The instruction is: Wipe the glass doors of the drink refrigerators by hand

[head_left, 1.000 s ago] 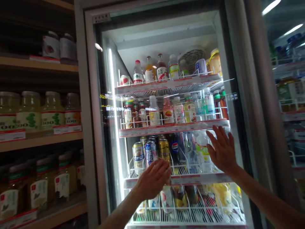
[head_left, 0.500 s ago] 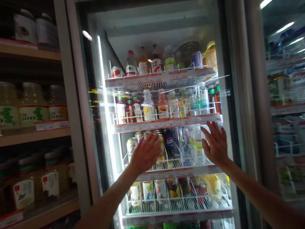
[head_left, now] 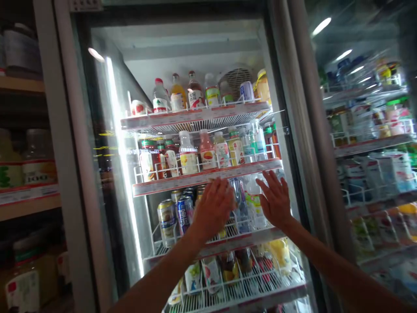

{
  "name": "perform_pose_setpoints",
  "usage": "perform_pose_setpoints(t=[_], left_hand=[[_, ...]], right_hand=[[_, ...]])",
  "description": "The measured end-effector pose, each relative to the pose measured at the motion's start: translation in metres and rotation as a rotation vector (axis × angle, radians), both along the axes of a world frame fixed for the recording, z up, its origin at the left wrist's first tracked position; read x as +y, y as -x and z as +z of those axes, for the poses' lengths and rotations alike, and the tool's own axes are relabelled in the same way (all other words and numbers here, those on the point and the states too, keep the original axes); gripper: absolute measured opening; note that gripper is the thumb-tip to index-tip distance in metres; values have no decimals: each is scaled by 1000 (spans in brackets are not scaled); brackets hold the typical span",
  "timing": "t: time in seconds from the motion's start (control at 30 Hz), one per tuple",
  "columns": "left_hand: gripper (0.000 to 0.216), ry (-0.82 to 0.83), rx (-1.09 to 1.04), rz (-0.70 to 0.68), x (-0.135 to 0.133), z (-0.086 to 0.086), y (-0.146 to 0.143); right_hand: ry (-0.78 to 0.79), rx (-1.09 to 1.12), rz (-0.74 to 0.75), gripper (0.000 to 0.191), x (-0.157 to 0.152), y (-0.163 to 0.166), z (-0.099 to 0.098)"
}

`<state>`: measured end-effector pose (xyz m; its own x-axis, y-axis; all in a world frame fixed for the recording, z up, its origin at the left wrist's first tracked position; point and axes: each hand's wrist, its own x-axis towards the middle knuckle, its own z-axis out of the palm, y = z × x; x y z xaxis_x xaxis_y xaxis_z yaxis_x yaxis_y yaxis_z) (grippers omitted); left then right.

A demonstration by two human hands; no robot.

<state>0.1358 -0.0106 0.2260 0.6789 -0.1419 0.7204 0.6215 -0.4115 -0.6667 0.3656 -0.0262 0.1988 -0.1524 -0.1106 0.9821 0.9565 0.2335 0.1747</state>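
I face a lit drinks fridge with a glass door [head_left: 107, 182]. My left hand [head_left: 213, 208] is raised in front of the can shelf, fingers together and stretched out, holding nothing, near the drink cans [head_left: 177, 213]. My right hand [head_left: 275, 200] is open with spread fingers, palm toward the glass, in front of the clear bottles [head_left: 252, 200]. The shelf above carries juice and tea bottles [head_left: 198, 152]. More bottles [head_left: 182, 93] stand on the top shelf.
Wooden shelves [head_left: 29, 204] with jars stand to the left. A second fridge [head_left: 374, 148] with cartons and bottles is on the right, behind the grey door frame [head_left: 306, 130]. Pouches and bottles [head_left: 228, 269] fill the lower wire rack.
My left hand has risen from the lower shelf edge to the can shelf and moved right. My right hand stays open on the glass. The view has shifted right.
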Motion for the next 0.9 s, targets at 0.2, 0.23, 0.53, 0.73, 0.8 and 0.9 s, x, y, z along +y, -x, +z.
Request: perform_pose_setpoints(t=[0.2,0.23,0.53,0.73,0.8,0.9], left_hand=[[42,-52,261,-43,-1,2,-15],[44,-41,123,-25,0,8,-17],[38,-33,390,-114,1,0,-42],[45,27,82,-70,1,18,-68],[41,-3,347,-122,0,7,-79],[37,-54,398,-168,2,11,-97]], right_hand=[[7,11,91,51,0,-3,0],[9,9,102,50,0,-4,0],[102,-47,130,51,-9,-12,1],[46,154,-20,50,-34,-39,3],[50,145,-56,51,-40,-45,0],[64,91,-96,52,-43,-53,-3]])
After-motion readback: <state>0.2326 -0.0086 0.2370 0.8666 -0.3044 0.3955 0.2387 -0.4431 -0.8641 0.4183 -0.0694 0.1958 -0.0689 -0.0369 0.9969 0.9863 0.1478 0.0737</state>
